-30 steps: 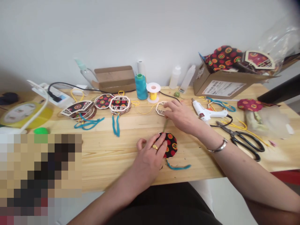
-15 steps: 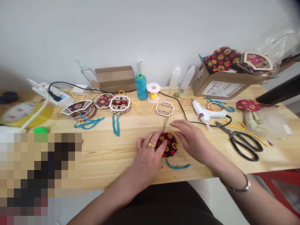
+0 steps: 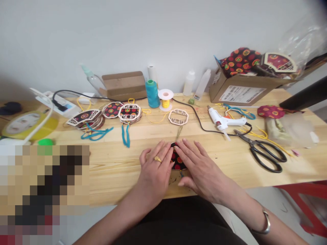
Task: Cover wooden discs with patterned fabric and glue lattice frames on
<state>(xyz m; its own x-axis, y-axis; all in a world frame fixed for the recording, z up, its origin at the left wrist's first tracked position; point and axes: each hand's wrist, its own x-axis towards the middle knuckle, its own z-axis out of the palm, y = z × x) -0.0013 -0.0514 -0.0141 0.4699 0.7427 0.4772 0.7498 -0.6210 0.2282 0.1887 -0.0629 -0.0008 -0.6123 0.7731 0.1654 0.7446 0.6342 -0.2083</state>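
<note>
Both hands lie flat, fingers stretched out, on a small black fabric-covered piece with red and green dots (image 3: 176,159) near the front edge of the wooden table (image 3: 107,163). My left hand (image 3: 154,168), with a gold ring, covers its left side. My right hand (image 3: 198,166) covers its right side and hides the teal tassel. Only a narrow strip of the piece shows between them. A thin cord runs from it up toward a bare wooden lattice frame (image 3: 178,116).
Finished ornaments with teal tassels (image 3: 130,114) lie at left. Behind stand a teal thread cone (image 3: 152,93), a yellow spool (image 3: 165,99), glue bottles and a cardboard box (image 3: 240,90). A glue gun (image 3: 223,121) and black scissors (image 3: 264,153) lie right.
My right hand came back from the wooden lattice frame and settled flat on the fabric piece beside my left hand, covering it and the tassel. The left hand shifted slightly left.
</note>
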